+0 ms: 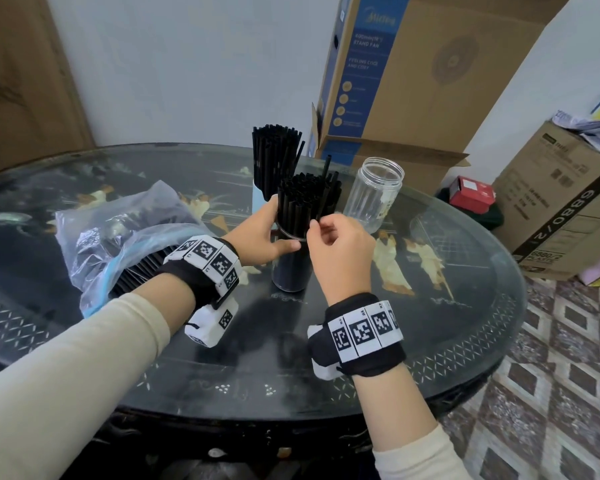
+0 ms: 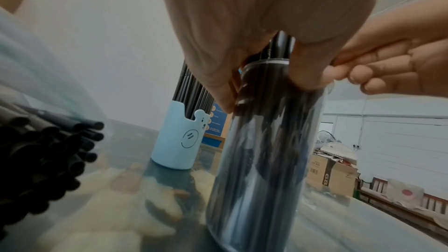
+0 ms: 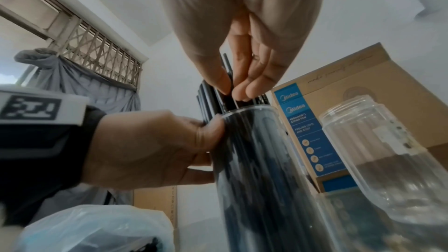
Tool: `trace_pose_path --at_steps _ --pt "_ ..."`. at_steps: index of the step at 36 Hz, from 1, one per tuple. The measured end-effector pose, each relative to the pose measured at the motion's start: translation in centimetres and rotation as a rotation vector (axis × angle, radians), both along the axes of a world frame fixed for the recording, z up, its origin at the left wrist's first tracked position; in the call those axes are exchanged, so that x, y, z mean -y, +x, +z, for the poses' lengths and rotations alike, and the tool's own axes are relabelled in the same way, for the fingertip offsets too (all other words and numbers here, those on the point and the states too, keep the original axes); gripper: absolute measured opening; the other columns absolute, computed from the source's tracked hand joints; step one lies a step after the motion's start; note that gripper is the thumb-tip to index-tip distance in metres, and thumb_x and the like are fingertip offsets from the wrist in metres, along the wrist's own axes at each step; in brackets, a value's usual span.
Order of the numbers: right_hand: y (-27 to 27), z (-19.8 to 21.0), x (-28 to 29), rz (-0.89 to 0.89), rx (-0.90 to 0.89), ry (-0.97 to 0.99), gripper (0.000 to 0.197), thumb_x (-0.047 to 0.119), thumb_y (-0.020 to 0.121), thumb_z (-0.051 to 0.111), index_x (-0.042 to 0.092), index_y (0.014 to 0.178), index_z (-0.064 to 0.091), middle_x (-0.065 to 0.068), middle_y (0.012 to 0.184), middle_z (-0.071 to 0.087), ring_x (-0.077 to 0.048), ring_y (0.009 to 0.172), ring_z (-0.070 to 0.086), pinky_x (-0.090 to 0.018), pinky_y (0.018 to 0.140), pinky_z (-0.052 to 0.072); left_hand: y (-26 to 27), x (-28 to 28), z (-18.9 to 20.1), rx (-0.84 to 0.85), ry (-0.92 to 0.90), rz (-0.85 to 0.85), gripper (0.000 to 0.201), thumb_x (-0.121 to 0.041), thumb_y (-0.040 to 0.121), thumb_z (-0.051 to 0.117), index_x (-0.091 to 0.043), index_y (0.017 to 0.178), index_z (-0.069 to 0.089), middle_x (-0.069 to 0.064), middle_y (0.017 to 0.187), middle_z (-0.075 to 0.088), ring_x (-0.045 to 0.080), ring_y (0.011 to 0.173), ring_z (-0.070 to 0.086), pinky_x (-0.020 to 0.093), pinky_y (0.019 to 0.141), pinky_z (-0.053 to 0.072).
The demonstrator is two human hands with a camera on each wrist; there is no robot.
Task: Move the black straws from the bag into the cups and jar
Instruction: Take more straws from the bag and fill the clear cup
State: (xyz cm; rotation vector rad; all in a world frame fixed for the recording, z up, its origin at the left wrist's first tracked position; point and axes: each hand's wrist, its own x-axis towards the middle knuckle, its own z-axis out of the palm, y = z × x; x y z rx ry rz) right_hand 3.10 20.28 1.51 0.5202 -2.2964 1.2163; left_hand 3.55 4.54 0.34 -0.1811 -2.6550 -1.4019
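Observation:
A tall clear glass cup (image 1: 289, 268) packed with black straws (image 1: 307, 199) stands mid-table. My left hand (image 1: 262, 232) grips its upper part, fingers and thumb curled round the rim (image 2: 264, 64). My right hand (image 1: 340, 240) pinches a single straw (image 1: 324, 188) that stands higher than the rest, just above the rim (image 3: 244, 109). Behind, a pale blue bear cup (image 2: 179, 137) holds another bundle of straws (image 1: 276, 154). An empty clear plastic jar (image 1: 374, 194) stands to the right. The plastic bag (image 1: 125, 233) lies at left with straws (image 2: 48, 150) spilling from its mouth.
The round dark table (image 1: 430, 323) has a glass top. Cardboard boxes (image 1: 413, 81) stand behind the jar, and further boxes (image 1: 561, 209) sit on the tiled floor at right. The bag lies close to my left forearm.

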Motion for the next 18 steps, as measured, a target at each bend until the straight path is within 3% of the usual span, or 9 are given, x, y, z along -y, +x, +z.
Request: trace_pose_path --at_steps 3,7,11,13,16,18 --pt "0.03 -0.04 0.1 0.007 -0.014 0.016 0.013 0.011 0.087 0.065 0.009 0.074 0.064 -0.001 0.067 0.056 -0.016 0.06 0.051 -0.019 0.06 0.031 -0.06 0.05 -0.23 -0.008 0.008 -0.01 0.063 -0.015 0.085 0.07 -0.014 0.136 0.033 -0.002 0.124 0.051 0.007 0.114 0.048 0.021 0.095 0.039" --pt "-0.47 -0.3 -0.14 0.034 0.006 0.053 0.017 0.011 0.089 0.063 0.008 0.073 0.064 -0.003 0.068 0.058 -0.022 0.064 0.055 -0.031 0.062 0.043 -0.2 0.21 -0.24 -0.013 0.013 -0.003 0.065 -0.015 0.084 0.07 -0.016 0.137 0.033 -0.005 0.124 0.051 0.005 0.114 0.048 0.018 0.094 0.037" --pt "-0.4 -0.87 -0.24 0.036 0.013 0.105 0.019 0.011 0.087 0.064 0.005 0.07 0.064 -0.005 0.064 0.06 -0.023 0.061 0.056 -0.037 0.062 0.049 -0.26 0.33 -0.3 -0.024 0.02 -0.002 0.068 -0.015 0.084 0.071 -0.016 0.139 0.032 -0.007 0.124 0.05 0.002 0.11 0.049 0.001 0.084 0.037" --pt "-0.47 -0.94 -0.25 0.038 0.025 0.104 0.019 0.011 0.087 0.064 0.006 0.068 0.064 -0.005 0.062 0.06 -0.024 0.061 0.056 -0.04 0.062 0.05 -0.28 0.32 -0.32 -0.033 0.029 -0.004 0.068 -0.014 0.084 0.071 -0.016 0.139 0.032 -0.008 0.123 0.05 -0.001 0.106 0.049 -0.002 0.082 0.037" --pt "-0.68 -0.57 -0.44 0.055 0.058 0.105 0.016 0.014 0.086 0.066 0.008 0.071 0.068 -0.004 0.065 0.063 -0.02 0.061 0.057 -0.038 0.065 0.051 -0.34 0.32 -0.27 -0.035 0.032 -0.008 0.067 -0.013 0.084 0.07 -0.015 0.139 0.032 -0.008 0.122 0.049 0.0 0.107 0.049 -0.002 0.083 0.036" --pt "-0.37 -0.08 -0.75 0.055 0.049 0.118 0.011 0.016 0.085 0.068 0.01 0.076 0.072 -0.003 0.069 0.065 -0.014 0.063 0.056 -0.03 0.068 0.05 -0.41 0.36 -0.25 -0.029 0.026 -0.013 0.069 -0.013 0.085 0.07 -0.015 0.14 0.03 -0.008 0.124 0.049 0.003 0.111 0.047 0.003 0.09 0.037"
